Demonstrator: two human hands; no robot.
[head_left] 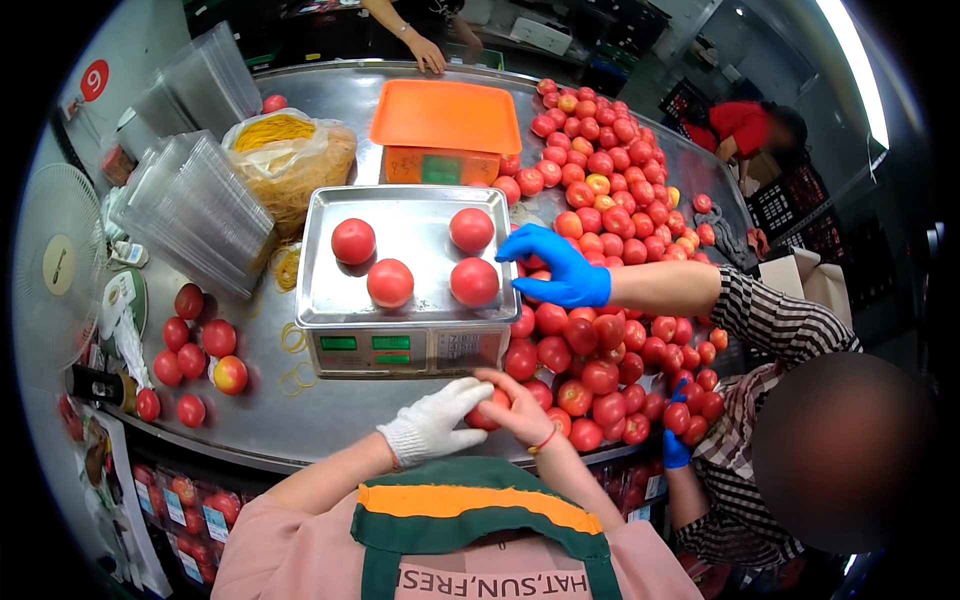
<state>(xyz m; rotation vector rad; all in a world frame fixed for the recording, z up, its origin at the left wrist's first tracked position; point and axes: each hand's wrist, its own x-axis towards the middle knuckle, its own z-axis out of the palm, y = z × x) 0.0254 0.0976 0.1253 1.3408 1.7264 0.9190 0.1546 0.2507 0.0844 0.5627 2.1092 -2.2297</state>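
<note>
Just in front of the weighing scale, a red tomato [484, 415] is held between my two hands. My left hand [432, 420], in a white knit glove, is closed against its left side. My bare right hand [515, 408] curls over it from the right, hiding much of it. On the scale's metal pan [420, 314] rest several tomatoes [390, 283], spaced apart. A co-worker's blue-gloved hand [556, 266] reaches in from the right, fingertips at the pan's right edge. The co-worker's other blue-gloved hand [677, 450] is by tomatoes lower right.
A big heap of tomatoes [622, 190] covers the table's right side. Behind the scale stands an orange bin [445, 115]. To the left are stacked clear plastic boxes [195, 210], a bag of yellow rubber bands [290, 165] and loose tomatoes [192, 360]. Another person's hand [428, 55] rests at the far edge.
</note>
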